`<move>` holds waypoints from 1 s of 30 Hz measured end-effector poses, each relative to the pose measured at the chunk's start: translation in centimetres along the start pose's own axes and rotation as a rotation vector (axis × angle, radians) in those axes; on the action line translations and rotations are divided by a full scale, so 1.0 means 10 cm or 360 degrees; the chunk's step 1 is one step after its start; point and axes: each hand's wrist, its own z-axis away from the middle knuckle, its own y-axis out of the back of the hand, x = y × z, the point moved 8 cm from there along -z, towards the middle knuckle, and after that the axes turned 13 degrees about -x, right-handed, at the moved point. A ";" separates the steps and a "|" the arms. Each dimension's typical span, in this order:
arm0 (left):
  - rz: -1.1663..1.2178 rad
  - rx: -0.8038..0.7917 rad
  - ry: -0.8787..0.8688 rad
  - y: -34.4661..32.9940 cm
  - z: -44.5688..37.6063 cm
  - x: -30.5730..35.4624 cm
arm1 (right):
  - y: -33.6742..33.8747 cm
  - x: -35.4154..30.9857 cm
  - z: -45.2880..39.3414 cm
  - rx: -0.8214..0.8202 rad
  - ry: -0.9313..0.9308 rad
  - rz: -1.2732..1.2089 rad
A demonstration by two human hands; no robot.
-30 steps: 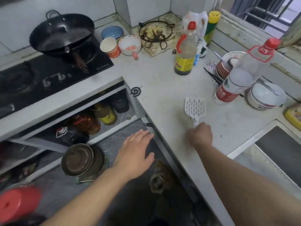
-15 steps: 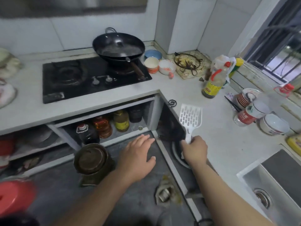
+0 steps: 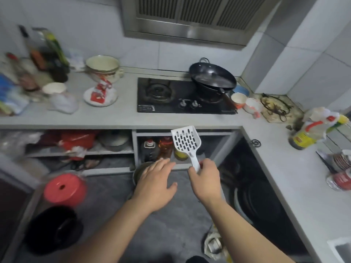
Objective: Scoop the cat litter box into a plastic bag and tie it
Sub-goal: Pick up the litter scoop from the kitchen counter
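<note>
— Where is the scoop?

— The white slotted litter scoop (image 3: 186,141) is held up in the air at the middle of the view, blade tipped toward twelve o'clock, in front of the open shelves under the counter. The right hand (image 3: 206,180) grips its handle, fingers and thumb curled round the lower end.

— And the other hand?

— The left hand (image 3: 154,184) hovers at nine o'clock of the right one, just beside it, palm down, fingers straight and loosely spread, holding nothing. Part of a round metal pot (image 3: 141,170) on the floor shows under it.

— What lies around them?

— Behind the scoop blade, bottles (image 3: 159,149) stand on the lower shelf. At twelve o'clock, on the grey countertop (image 3: 121,116), sits a black gas hob (image 3: 182,96) with a dark wok (image 3: 212,79) on its right burner, and a range hood (image 3: 191,18) hangs above. At ten o'clock a cream enamel pot (image 3: 103,68) and a plate with red packets (image 3: 100,94) stand on the counter. At three o'clock the counter runs toward the viewer, carrying an oil bottle (image 3: 305,133) and stacked dishes (image 3: 341,161).

— Anything low down?

— At eight o'clock a red round stool (image 3: 64,189) and, nearer, a black round object (image 3: 54,229), both blurred, stand on the dark floor. At five o'clock a crumpled can (image 3: 214,243) lies on the floor, and a large dark round basin (image 3: 256,202) sits under the right-hand counter.
</note>
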 end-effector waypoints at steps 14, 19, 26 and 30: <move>0.0096 0.0330 0.0418 0.65 0.86 -1.13 | -1.25 -1.47 0.18 -0.0416 0.0766 0.0611; 0.0120 0.0392 0.0507 0.82 0.98 -1.40 | -1.48 -1.78 0.06 -0.0511 0.0884 0.0615; 0.0078 0.0429 0.0645 1.04 0.79 -1.76 | -1.83 -2.04 -0.38 -0.0717 0.0902 0.0496; 0.0028 0.0394 0.0759 1.25 0.48 -1.99 | -1.94 -2.15 -0.87 -0.0744 0.0905 0.0433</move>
